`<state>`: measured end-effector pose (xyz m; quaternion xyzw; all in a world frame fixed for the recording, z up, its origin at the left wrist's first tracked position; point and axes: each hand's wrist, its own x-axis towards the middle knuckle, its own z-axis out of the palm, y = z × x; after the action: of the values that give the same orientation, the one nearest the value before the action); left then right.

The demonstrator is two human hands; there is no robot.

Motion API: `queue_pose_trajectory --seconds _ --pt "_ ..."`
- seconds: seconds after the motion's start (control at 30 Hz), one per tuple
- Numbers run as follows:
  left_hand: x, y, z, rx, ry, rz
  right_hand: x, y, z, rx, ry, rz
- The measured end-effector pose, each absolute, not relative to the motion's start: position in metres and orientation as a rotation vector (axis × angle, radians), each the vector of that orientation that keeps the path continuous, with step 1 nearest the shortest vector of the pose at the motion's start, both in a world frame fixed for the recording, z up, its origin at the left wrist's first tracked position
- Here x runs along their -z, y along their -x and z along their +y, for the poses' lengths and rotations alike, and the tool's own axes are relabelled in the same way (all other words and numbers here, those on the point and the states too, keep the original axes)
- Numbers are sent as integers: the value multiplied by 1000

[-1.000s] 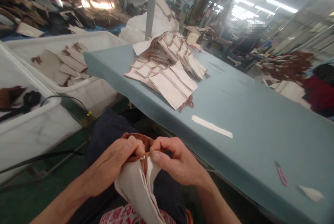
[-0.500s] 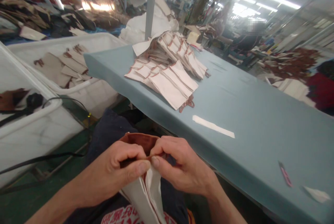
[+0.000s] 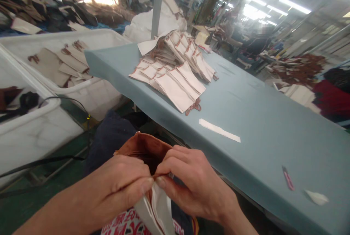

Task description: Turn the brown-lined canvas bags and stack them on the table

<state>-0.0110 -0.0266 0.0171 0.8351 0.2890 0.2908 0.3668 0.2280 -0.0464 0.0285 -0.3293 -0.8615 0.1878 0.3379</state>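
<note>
Left hand (image 3: 123,187) and right hand (image 3: 194,180) nearly meet, pinching the pouch (image 3: 164,204) at its brown rim; mouth gapes. Pouch is just outside the near edge of the tabletop (image 3: 262,125). On tabletop: stack (image 3: 177,81) toward left end, strip (image 3: 219,130) by near edge, cutter (image 3: 288,181) well apart, rightward.

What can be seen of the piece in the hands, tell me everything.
The held piece looks like fabric or leather, cream outside with a brown lining. Its mouth gapes open; folds run lengthwise below. The left hand and right hand pinch its near rim, close together, beside the bluish table. Its lower end leaves the frame.
</note>
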Motion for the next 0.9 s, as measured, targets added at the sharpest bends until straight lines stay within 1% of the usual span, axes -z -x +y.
queue_pose_trajectory --seconds 0.1,0.23,0.37,0.63,0.9 --pt "-6 2 -41 -831 -2233 705 -31 -227 -54 -499 861 -2240" --pt "10 -16 -50 -1145 -2298 697 -28 -230 -57 -640 886 -2104" --pt "11 -27 -47 -1291 -2326 688 -22 -236 -56 -721 973 -1947" --pt "8 -31 -46 -1362 -2488 737 -2 -239 -54 -949 1064 -1846" --pt "6 -34 -51 -1236 -2684 653 17 -248 -59 -1125 1239 -1737"
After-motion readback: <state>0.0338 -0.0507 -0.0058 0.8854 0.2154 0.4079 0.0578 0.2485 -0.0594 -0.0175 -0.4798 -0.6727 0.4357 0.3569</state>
